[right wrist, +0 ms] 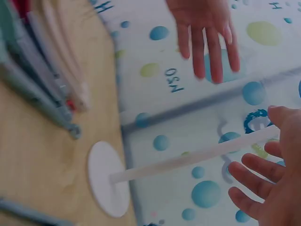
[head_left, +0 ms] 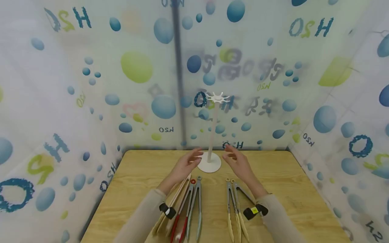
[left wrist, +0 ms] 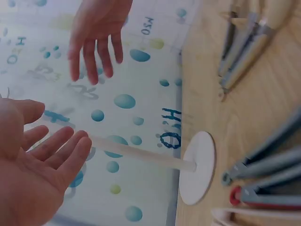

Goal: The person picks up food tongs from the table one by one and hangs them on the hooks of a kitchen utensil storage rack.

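Observation:
A white stand (head_left: 212, 131) with a round base (head_left: 209, 167) and a ring of hooks (head_left: 217, 98) on top rises near the table's back edge. To its left is my left hand (head_left: 184, 166), fingers relaxed, with nothing in it. Across the pole, my right hand (head_left: 240, 164) faces it, likewise holding nothing. Neither hand appears to grip the pole (left wrist: 141, 154). Below the left hand lie red-ended tongs (head_left: 184, 225), grey-green-ended tongs (head_left: 199, 216) and a pale pair partly hidden by the forearm. Cream-ended tongs (head_left: 230, 221) lie below the right hand, some parts behind that forearm.
The wooden table (head_left: 273, 175) carries the stand and both groups of tongs. Printed curtains (head_left: 146, 101) with blue and green drops enclose its back and sides. Each wrist wears a black strap with a small device (head_left: 251, 212).

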Available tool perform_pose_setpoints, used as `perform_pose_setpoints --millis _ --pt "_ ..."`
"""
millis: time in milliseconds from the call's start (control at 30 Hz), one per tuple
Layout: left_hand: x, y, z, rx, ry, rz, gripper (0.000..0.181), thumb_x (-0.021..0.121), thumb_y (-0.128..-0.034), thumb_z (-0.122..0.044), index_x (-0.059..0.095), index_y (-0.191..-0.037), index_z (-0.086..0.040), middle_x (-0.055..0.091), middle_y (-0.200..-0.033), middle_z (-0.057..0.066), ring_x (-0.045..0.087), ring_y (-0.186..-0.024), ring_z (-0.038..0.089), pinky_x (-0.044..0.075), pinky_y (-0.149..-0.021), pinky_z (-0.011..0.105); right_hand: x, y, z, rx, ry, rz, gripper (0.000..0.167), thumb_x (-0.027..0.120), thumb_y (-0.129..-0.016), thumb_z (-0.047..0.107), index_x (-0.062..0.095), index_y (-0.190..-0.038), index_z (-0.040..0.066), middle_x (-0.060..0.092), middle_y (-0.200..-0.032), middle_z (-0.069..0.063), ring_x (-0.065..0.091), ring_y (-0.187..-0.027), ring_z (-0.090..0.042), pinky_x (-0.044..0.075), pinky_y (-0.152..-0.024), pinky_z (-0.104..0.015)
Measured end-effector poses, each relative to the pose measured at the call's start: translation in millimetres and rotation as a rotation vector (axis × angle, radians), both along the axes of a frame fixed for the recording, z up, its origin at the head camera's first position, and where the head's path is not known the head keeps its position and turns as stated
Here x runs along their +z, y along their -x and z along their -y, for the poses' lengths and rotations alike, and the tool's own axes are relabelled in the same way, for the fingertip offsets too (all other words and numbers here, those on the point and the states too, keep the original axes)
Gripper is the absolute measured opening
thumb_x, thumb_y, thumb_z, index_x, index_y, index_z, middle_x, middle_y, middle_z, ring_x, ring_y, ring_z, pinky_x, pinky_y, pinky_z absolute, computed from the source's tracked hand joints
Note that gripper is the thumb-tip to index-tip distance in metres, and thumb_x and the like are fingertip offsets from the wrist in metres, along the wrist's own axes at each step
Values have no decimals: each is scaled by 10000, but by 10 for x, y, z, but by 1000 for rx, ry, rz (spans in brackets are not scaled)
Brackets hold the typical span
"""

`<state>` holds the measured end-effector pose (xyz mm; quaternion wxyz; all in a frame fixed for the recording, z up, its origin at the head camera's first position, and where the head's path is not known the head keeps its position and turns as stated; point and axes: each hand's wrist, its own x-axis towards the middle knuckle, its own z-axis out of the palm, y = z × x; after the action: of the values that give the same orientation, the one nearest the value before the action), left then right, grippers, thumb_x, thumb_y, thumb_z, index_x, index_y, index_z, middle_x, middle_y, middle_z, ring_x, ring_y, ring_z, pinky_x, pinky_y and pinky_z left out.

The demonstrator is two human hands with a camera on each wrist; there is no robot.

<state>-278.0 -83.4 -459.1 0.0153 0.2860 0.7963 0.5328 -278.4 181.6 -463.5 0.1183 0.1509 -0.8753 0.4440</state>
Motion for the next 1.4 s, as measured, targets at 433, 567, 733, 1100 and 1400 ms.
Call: perform_pose_setpoints --millis 433,567,733,1100,1400 --pt "231 969 -557 173 -106 -6 465 516 -1028 -118 432 -1482 -65 518 -1463 198 550 -1314 366 481 -1080 467 795 984 339 -35 249 125 590 450 -1019 509 363 -1532 230 521 -1456 -138 561 -1272 -349 528 -940 -552" --pt "203 1059 -665 171 -42 4 469 510 -1032 -126 421 -1484 -37 505 -1478 191 555 -1309 369 481 -1082 458 863 1117 428 -8 303 109 588 395 -1029 526 440 -1481 152 559 -1409 -166 555 -1280 -348 477 -1042 -549" --pt "177 1103 -760 195 1 36 466 482 -1051 -200 425 -1494 -68 534 -1453 193 573 -1289 376 499 -1055 480 871 1245 541 -29 368 56 567 361 -1047 491 596 -1257 20 665 -1145 -239 636 -1065 -359 530 -947 -473" --pt "173 1171 -856 238 82 -3 438 467 -1056 -281 506 -1441 -75 626 -1347 197 638 -1203 366 534 -1007 468 880 1261 511 -114 305 -30 617 327 -1039 509 639 -1104 -19 697 -969 -188 668 -899 -292 522 -889 -415" --pt "146 1111 -872 233 137 -25 439 484 -1047 -334 536 -1417 -105 660 -1306 172 671 -1158 331 563 -960 443 823 1149 485 -133 312 -75 574 373 -1028 511 675 -1038 23 718 -924 -180 679 -847 -290 540 -877 -427"
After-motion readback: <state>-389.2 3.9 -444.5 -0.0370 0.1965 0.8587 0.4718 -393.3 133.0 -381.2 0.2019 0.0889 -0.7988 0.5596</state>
